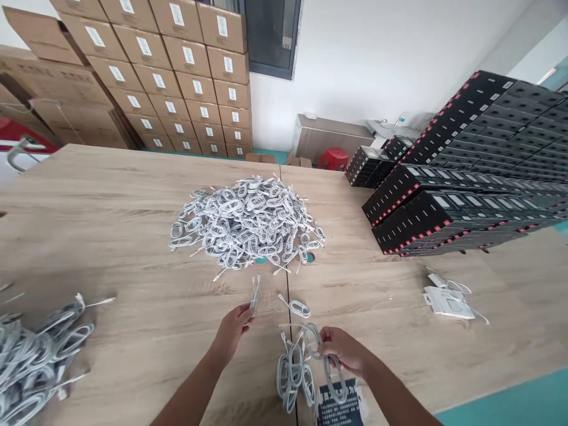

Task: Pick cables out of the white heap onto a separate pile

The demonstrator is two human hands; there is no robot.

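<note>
My left hand (235, 328) is closed in a pinch on the two white plug ends of a cable (254, 291), which point up and away from me. My right hand (342, 348) grips a coiled grey-white cable (313, 337), whose loops hang above and below the fingers. Whether one cable runs between both hands I cannot tell. Just left of my right hand lies a small group of coiled cables (293, 373). A single coiled cable (299, 308) rests between and beyond my hands. Farther off, a large heap of coiled cables (252, 219) spreads over the table.
Another cable pile (35, 355) lies at the left edge. Black boxes (412, 219) are stacked at the right. A white box with a cord (448, 300) sits near them. A dark printed sheet (339, 408) lies at the front. Cardboard cartons (186, 89) stand behind the table (133, 236).
</note>
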